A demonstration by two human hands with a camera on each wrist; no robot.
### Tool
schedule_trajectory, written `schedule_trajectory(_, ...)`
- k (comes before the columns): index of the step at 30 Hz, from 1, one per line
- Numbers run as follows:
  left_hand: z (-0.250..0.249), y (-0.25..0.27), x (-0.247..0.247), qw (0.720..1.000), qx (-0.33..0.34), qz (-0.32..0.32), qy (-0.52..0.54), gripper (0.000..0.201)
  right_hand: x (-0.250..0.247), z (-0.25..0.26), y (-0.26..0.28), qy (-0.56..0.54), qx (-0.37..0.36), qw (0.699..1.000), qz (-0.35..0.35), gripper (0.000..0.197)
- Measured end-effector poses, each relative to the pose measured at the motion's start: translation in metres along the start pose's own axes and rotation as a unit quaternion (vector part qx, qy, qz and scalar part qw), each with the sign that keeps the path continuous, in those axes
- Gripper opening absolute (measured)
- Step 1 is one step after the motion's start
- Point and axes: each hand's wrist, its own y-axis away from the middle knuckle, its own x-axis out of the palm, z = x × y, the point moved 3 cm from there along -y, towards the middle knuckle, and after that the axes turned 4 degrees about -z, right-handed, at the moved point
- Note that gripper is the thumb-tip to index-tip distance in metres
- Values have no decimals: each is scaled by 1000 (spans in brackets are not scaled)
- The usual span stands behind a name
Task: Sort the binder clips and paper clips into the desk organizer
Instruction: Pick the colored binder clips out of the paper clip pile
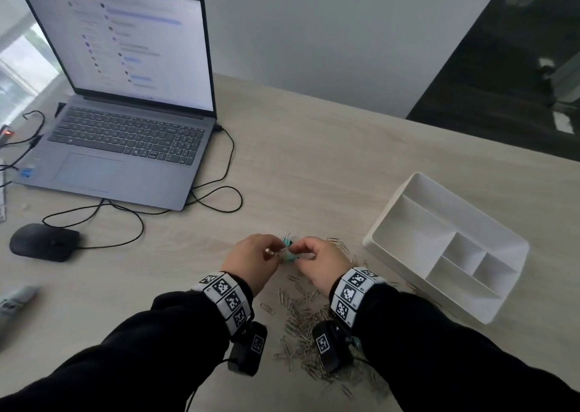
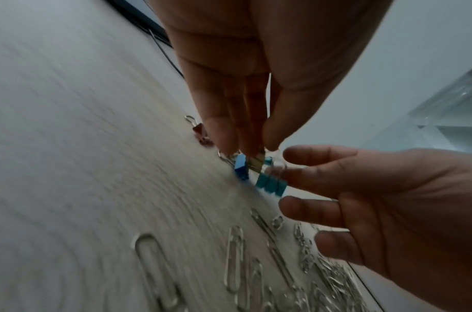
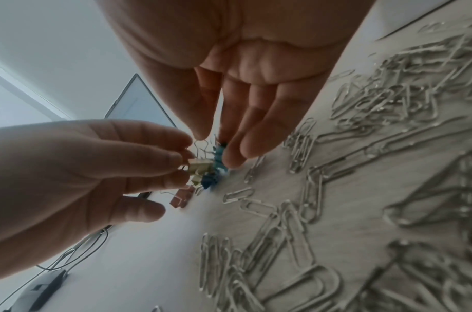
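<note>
Both hands meet over the pale wood-grain desk, just in front of the person. The left hand pinches a cream binder clip between thumb and fingertips, its other fingers loosely curled. The right hand pinches the wire handles of a small cluster of teal binder clips with thumb and forefinger, while its remaining fingers hang spread and half straight. A darker blue binder clip sits in the same bunch, touching the desk top or just above it; which hand bears it cannot be told. A reddish-brown binder clip lies on the desk just beyond the left fingertips.

The loose heap of silver wire paper clips spreads from under the right wrist toward 6 o'clock of the hands, with stragglers reaching toward 2 o'clock.

The white plastic desk organizer, with one long compartment and several smaller ones, stands at 3 o'clock of the hands, set askew, apart from the heap; its compartments look bare. Its far corner sits near the desk's back edge, which runs diagonally at 1 o'clock.

At 10 o'clock stands an open grey laptop; its black cable loops across the desk between laptop and hands. A black computer mouse lies at 9 o'clock. Bare desk stretches between the hands and the organizer and toward 12 o'clock.
</note>
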Motion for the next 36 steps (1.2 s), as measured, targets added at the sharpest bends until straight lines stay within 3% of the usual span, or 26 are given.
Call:
schedule_trajectory(6,10,-1,-7,1000,-24,-17,-1,18,-23,-7,14,-25,22,999,-13,29)
schedule_trajectory(9,5,8,-4,999,27,5,-18,16,-46,-22,29,-27,21,999,-33,18)
schedule_trajectory(13,-2,30,13,987,127,82,-61,15,-72,-50,57,48,11,998,-47,12)
schedule_trajectory(16,-9,45,31,973,175,115,-96,26,-89,-66,81,114,2,992,-62,11)
schedule_trajectory(21,-22,60,52,960,188,154,-140,45,-104,-93,106,165,-11,978,-128,9)
schedule_trajectory(27,-58,76,79,933,235,211,-170,49,-113,-123,122,190,9,966,-176,14)
schedule_trajectory(32,-73,83,102,911,250,257,-207,31,-124,-142,138,172,61,961,-207,14)
schedule_trajectory(36,-70,81,105,922,216,261,-189,22,-133,-154,150,153,59,961,-223,12)
